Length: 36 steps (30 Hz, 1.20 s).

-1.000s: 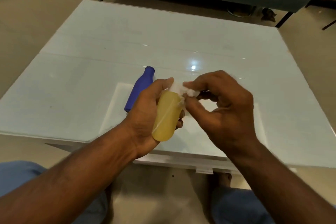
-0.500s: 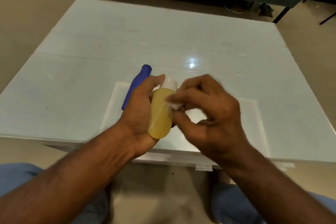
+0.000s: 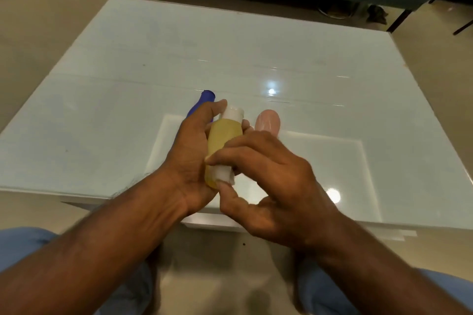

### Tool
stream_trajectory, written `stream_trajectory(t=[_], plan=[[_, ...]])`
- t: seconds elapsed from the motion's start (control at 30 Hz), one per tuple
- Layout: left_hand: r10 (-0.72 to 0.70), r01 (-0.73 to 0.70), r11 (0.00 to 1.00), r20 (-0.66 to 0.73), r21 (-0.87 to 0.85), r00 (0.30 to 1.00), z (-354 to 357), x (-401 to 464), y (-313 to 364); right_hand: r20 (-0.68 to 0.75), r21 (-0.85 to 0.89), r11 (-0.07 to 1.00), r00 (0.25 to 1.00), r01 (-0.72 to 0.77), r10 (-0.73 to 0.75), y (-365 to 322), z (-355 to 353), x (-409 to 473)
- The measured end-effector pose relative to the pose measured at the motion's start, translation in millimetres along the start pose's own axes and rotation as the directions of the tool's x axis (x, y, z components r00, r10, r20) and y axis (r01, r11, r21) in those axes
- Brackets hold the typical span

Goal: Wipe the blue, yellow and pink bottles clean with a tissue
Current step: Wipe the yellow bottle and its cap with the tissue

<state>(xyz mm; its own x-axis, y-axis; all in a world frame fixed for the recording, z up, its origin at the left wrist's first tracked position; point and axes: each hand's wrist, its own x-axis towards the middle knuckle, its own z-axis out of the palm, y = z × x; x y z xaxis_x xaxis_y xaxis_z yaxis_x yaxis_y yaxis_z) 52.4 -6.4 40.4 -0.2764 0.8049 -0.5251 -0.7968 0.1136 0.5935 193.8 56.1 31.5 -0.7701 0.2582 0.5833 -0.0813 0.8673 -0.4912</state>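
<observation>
Yellow bottle (image 3: 224, 140), white tissue (image 3: 225, 174)

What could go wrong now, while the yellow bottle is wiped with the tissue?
1. The left hand holds the yellow bottle in the air near the table edge; if it slips, it may fall to the floor.
2. The tissue in the right hand is a small wad, so it may miss parts of the bottle.
3. The pink bottle lies just behind the hands; a stroke may knock it.
</observation>
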Motion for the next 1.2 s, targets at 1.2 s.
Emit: stream_trajectory(t=[1.2], plan=[[-0.009,0.007,0.982,0.010,0.187,1.000,0,-4,-6,0.097,0.070,0.998,0.995,-0.003,-0.004,-5,1,-1]])
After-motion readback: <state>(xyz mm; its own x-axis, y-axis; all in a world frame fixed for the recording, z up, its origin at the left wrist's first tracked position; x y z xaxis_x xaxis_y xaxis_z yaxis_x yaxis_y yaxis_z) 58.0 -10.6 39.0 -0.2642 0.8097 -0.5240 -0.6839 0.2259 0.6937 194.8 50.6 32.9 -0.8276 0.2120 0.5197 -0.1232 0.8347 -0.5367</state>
